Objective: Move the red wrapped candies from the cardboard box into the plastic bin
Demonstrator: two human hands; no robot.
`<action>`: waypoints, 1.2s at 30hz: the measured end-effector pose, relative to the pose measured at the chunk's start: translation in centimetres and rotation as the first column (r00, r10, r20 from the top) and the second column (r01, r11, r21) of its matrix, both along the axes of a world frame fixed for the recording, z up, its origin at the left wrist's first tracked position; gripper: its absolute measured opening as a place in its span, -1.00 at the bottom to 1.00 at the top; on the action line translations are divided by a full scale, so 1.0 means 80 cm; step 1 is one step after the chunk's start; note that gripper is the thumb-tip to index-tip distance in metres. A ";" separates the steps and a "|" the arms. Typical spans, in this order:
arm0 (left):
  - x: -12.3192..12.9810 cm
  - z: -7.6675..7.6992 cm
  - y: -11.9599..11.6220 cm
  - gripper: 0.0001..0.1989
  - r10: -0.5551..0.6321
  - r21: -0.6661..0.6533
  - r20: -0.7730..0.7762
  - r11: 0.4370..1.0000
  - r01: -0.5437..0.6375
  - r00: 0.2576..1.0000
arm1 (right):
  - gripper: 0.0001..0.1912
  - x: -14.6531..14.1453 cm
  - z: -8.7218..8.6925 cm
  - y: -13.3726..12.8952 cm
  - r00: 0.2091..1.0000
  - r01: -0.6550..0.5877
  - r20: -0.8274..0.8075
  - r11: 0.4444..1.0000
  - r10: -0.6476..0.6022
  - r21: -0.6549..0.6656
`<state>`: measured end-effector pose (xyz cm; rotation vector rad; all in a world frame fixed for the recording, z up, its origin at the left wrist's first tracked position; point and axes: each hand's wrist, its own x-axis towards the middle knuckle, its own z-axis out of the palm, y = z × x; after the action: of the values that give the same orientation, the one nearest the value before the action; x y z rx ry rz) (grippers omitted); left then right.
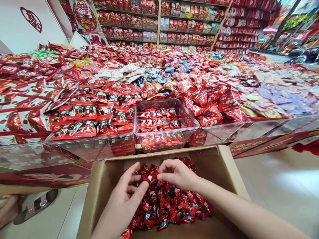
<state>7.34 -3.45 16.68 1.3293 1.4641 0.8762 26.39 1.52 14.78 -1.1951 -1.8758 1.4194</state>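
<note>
Our right hand [177, 174] pinches a red foil-wrapped candy [151, 176] by one end, likely for a light grip; our left hand [126, 192] curves beside it, fingers apart. Beneath, the cardboard box [225, 167] keeps the loose candies [171, 205] gathered.

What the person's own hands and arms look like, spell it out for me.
The left hand and right hand are both bare, with no gloves, rings, bracelets or watch to be seen. The right forearm is bare too; no sleeve shows on either arm.
</note>
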 end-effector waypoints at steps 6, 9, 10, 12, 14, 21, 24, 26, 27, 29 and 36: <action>0.029 0.008 0.006 -0.62 0.061 -0.283 0.456 0.956 0.080 0.888 | -0.86 0.006 0.015 -0.033 0.996 0.029 -0.081 0.713 0.039 0.700; 0.031 0.011 0.003 -0.60 0.129 -0.268 0.511 0.963 0.014 0.850 | -0.83 0.009 0.004 -0.040 0.999 0.005 0.021 0.599 -0.036 0.801; 0.031 0.012 0.002 -0.59 0.154 -0.283 0.528 0.959 0.002 0.835 | -0.83 0.009 0.002 -0.042 0.998 -0.009 0.046 0.593 -0.047 0.805; 0.033 0.012 0.001 -0.61 0.211 -0.347 0.591 0.938 0.009 0.778 | -0.83 0.010 -0.001 -0.043 0.994 -0.051 0.100 0.581 -0.052 0.812; 0.035 0.012 0.002 -0.66 0.262 -0.420 0.658 0.906 0.055 0.706 | -0.83 0.010 0.000 -0.044 0.986 -0.116 0.164 0.537 -0.041 0.835; 0.038 -0.002 0.002 -0.82 0.336 -0.465 0.625 0.885 -0.010 0.705 | -0.82 0.001 -0.002 -0.048 0.960 -0.227 0.280 0.537 -0.017 0.813; 0.035 -0.010 0.001 -0.83 0.360 -0.491 0.585 0.871 -0.036 0.727 | -0.79 -0.002 -0.009 -0.051 0.965 -0.235 0.262 0.552 0.032 0.800; 0.033 -0.013 0.000 -0.82 0.381 -0.514 0.556 0.856 -0.054 0.739 | -0.83 -0.004 -0.013 -0.054 0.960 -0.257 0.275 0.545 0.050 0.798; 0.032 -0.014 0.000 -0.81 0.385 -0.517 0.535 0.853 -0.069 0.751 | -0.85 -0.005 -0.013 -0.055 0.955 -0.274 0.292 0.538 0.054 0.797; 0.031 -0.013 0.001 -0.79 0.372 -0.494 0.500 0.864 -0.095 0.782 | -0.87 -0.006 -0.011 -0.056 0.944 -0.305 0.326 0.516 0.053 0.800; 0.027 -0.009 0.000 -0.70 0.265 -0.363 0.535 0.929 -0.065 0.802 | -0.83 0.010 0.078 -0.030 0.980 -0.190 0.197 0.502 0.039 0.844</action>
<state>9.49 -3.45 15.95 0.6027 1.1762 0.9895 27.18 -0.91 21.00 -0.6475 -2.3373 0.2396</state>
